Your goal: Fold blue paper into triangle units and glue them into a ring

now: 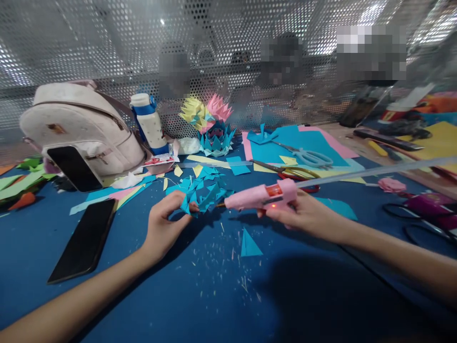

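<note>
My left hand (167, 221) pinches the near left edge of a blue folded-paper flower (207, 190). Closed around the handle of a pink glue gun (257, 196) is my right hand (300, 212). The gun's tip points left, close to the flower's right side; whether it touches cannot be made out. A long clear glue stick (371, 170) sticks out from the gun's back end, and a small light glows on its side. Below the gun, a folded blue paper triangle (250, 245) lies on the blue table among small paper scraps.
A backpack (85, 124) and a bottle (148, 124) stand at the back left. One phone (85, 240) lies flat; another phone (74, 167) leans on the backpack. Finished paper flowers (210, 124) stand at the back. Scissors (310, 157) rest on coloured paper sheets (307, 138).
</note>
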The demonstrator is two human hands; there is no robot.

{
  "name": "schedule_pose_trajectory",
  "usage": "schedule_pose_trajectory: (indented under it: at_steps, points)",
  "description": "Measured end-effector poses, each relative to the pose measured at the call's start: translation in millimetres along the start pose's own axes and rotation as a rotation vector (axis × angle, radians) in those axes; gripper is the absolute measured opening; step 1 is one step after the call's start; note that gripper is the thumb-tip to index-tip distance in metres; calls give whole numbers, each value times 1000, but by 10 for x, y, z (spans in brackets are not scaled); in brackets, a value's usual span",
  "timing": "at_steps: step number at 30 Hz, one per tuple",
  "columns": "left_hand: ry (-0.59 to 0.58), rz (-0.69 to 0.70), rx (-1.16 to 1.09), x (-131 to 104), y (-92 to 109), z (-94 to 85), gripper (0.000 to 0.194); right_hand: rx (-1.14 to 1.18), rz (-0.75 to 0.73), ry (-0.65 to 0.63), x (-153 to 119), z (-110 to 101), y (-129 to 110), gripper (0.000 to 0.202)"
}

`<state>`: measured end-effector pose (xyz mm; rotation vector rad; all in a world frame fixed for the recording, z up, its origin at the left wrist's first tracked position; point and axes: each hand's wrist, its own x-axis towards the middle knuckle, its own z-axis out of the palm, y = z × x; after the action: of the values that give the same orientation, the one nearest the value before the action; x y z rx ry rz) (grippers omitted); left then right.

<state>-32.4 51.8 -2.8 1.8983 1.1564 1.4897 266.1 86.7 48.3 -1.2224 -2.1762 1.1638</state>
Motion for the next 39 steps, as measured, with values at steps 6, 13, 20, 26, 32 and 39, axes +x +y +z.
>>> schedule_pose_trajectory:
  at_steps: [6,13,20,26,32,39]
  points:
    - [-59,159,128,13,-33,-34,18,249,121,-55,92,301,64,45]
    - [-155,271,154,2,3,4,16,300,152,-83,7,357,185,44]
    - [-184,323,174,-8,50,36,17,308,165,-72,11,351,161,49]
    - [-179,329,186,-13,45,27,17,299,158,-78,-4,337,164,51]
    - [-178,328,187,-9,39,30,16,270,169,-89,-18,344,187,54]
    - [-161,320,197,-1,48,39,14,259,138,-82,-4,346,199,55]
